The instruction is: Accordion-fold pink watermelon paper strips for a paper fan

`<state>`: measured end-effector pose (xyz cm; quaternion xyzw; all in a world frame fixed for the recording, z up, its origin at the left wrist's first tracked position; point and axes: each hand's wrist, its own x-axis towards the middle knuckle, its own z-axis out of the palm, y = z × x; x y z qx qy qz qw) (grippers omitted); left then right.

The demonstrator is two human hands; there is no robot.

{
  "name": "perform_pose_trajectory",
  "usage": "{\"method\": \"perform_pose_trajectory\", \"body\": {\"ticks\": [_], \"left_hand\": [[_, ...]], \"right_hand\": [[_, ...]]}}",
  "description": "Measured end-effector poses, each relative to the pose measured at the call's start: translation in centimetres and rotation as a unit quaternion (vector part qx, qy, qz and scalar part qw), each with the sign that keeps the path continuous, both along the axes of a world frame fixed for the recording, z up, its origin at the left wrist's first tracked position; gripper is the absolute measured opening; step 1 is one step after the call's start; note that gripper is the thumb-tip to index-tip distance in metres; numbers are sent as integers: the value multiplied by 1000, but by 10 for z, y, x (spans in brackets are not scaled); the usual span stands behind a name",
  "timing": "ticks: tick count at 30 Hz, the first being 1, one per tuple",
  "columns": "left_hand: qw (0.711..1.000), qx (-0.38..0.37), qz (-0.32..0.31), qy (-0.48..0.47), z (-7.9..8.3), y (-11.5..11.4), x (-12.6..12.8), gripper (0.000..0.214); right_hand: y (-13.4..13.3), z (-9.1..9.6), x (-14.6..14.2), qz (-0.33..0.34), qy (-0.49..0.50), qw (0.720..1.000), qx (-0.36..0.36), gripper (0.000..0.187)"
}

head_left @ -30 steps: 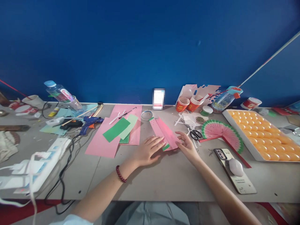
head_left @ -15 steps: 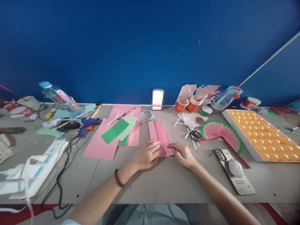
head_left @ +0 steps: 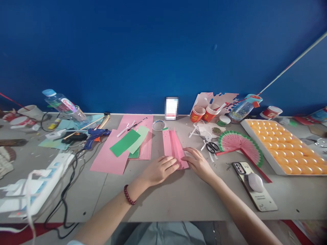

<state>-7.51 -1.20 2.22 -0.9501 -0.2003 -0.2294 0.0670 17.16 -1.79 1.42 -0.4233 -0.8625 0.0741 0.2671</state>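
Pink paper (head_left: 176,145), folded, lies under the flattened left hand (head_left: 160,167) and extends beyond it; the right hand (head_left: 198,163), curled, touches the paper's right edge, grip indeterminable. Probably light, pliant, easily creased: best held by the edges.

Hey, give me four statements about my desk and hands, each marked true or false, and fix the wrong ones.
1. The left hand and right hand touch the folded pink paper. True.
2. The dark-red beaded bracelet circles the right wrist. False: it circles the left one.
3. The rounded white object rests on the light-coloured phone. True.
4. The black-handled scissors lie in the white tray of orange balls. False: they lie left of the pink-and-green paper fan.
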Motion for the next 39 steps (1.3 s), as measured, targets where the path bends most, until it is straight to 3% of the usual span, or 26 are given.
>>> {"method": "perform_pose_trajectory", "body": {"ticks": [7,12,18,23,28,32,35,39], "left_hand": [[999,29,10,-44,4,-1,-1,17],[995,60,20,-82,-2,3,-1,14],[992,60,92,-58,-3,11,-9,27],[986,50,156,-32,-4,19,-19,32],[980,13,194,-27,-6,24,-23,40],[976,-25,212,-48,-2,20,-22,45],[977,-55,187,-89,2,11,-17,36],[988,-17,101,-119,0,0,-7,30]], "right_hand": [[-3,9,-1,9,2,998,64,23],[-5,11,-7,39,18,995,86,19],[-9,2,-19,93,17,990,109,19],[-13,-4,-28,116,-13,990,85,24],[-6,-7,-19,2,-51,995,85,32],[0,-7,-7,-93,-54,988,107,27],[1,-8,-3,-103,-64,984,129,22],[-2,-8,-7,-87,-75,984,139,20]]}}
